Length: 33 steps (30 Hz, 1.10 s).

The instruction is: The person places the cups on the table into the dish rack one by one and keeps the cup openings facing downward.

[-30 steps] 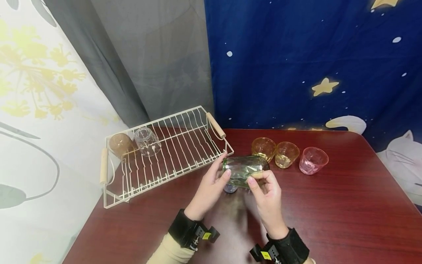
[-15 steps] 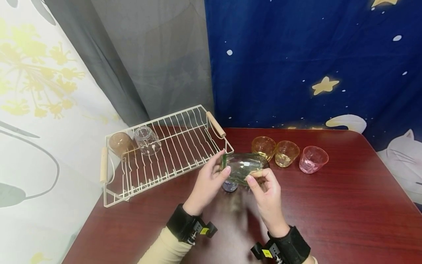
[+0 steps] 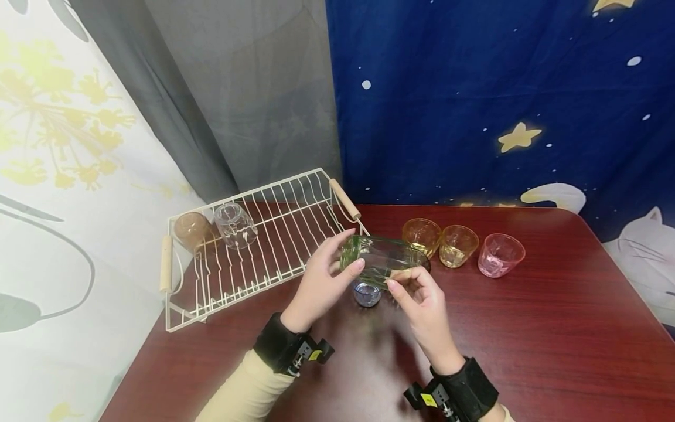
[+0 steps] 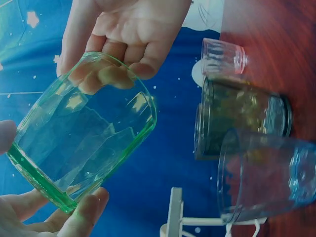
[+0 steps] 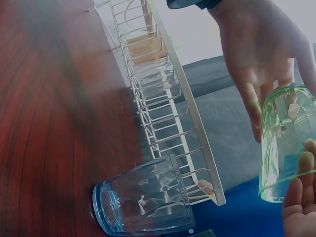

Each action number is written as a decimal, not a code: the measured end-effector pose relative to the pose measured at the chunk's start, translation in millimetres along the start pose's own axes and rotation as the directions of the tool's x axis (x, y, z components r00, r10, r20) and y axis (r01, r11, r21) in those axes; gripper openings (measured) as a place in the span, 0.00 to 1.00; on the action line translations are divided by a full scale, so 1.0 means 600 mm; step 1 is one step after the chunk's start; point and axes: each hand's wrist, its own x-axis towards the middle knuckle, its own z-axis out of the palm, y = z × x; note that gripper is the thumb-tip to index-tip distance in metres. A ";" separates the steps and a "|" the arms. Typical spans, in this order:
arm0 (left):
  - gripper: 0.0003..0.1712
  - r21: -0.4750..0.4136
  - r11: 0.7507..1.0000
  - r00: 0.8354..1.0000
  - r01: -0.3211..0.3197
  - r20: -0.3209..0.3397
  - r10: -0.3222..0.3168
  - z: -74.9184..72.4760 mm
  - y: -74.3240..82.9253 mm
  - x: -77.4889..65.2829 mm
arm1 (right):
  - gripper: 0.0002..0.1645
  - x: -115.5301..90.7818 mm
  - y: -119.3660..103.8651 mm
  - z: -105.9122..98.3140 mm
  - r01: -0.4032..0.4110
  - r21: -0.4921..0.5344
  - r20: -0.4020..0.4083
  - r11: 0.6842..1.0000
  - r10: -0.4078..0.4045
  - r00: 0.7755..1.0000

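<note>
Above the table, a clear green drinking glass [image 3: 385, 261] is held on its side by both hands. My left hand [image 3: 321, 278] grips its thick base, thumb on the near side. At the rim, my right hand [image 3: 424, 308] pinches the wall between thumb and fingers. The left wrist view shows the green glass [image 4: 91, 133] tilted, its open mouth toward the right hand [image 4: 128, 39]. Below the held glass, a blue glass [image 3: 367, 295] stands upright on the table, partly hidden from the head view.
A white wire dish rack [image 3: 285, 271] with wooden handles stands at left. It holds an upside-down brown glass [image 3: 193, 230] and a clear glass [image 3: 235, 227]. Two yellow glasses, one amber-toned [image 3: 420, 234] and one paler [image 3: 459, 246], stand right of centre beside a pink glass [image 3: 501, 256].
The green glass has shifted slightly left and its base end has turned, with the left hand moving left along with it. More of the blue glass beneath shows now.
</note>
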 end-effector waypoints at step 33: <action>0.35 0.509 0.845 0.983 -0.161 0.001 0.186 -0.101 0.032 0.031 | 0.13 0.012 0.055 0.012 0.362 -0.635 0.344 0.682 -0.169 0.924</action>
